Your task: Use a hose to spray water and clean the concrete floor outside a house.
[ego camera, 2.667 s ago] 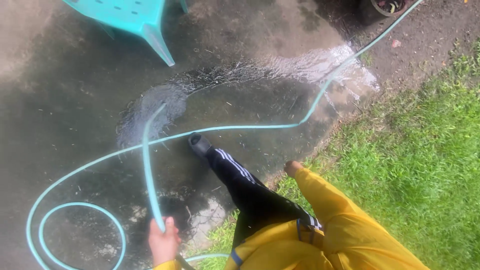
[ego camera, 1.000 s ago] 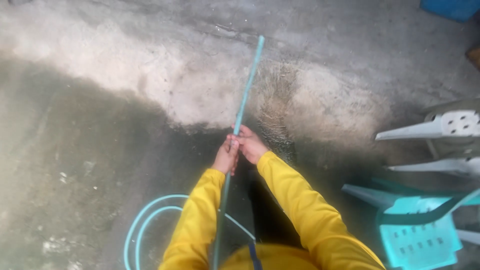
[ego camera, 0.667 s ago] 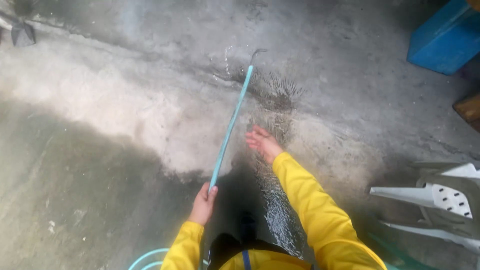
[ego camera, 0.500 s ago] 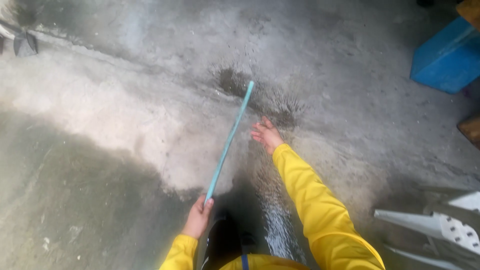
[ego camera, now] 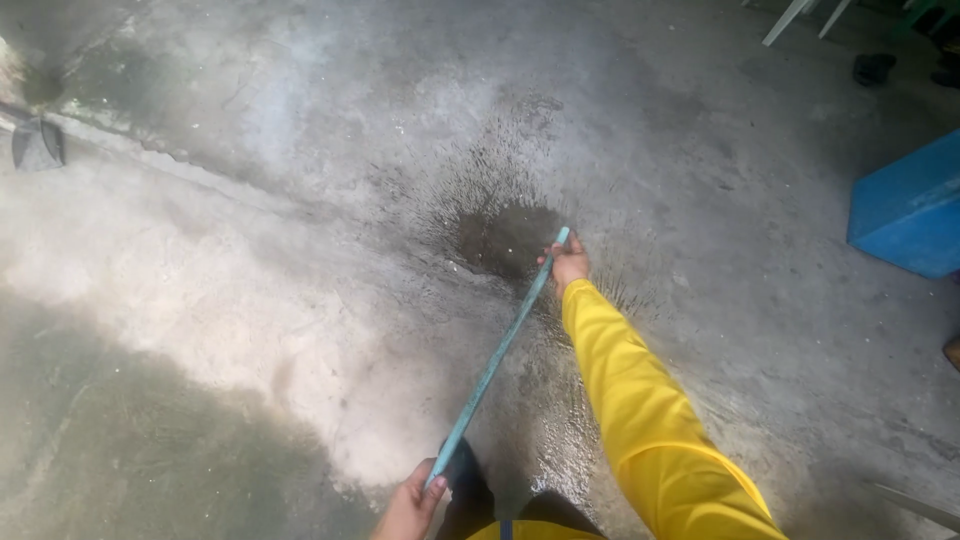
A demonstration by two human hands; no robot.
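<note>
A thin teal garden hose (ego camera: 495, 358) runs up from the bottom of the head view toward the middle of the concrete floor. My left hand (ego camera: 412, 505) grips the hose low down, near my body. My right hand (ego camera: 569, 263), arm stretched out in a yellow sleeve, holds the hose close to its open end. Just past that end lies a dark wet patch (ego camera: 505, 238) with splash marks around it. Water glistens on the concrete (ego camera: 560, 440) below my right arm.
A blue box (ego camera: 910, 210) stands at the right edge. White chair legs (ego camera: 795, 17) and dark shoes (ego camera: 875, 67) show at the top right. A grey object (ego camera: 35, 142) lies at the far left. The near left floor (ego camera: 120, 440) is dark and damp.
My right hand, open beside the hose half a second ago, has closed on the hose near its tip. The view has tilted forward, and the wet patch has grown.
</note>
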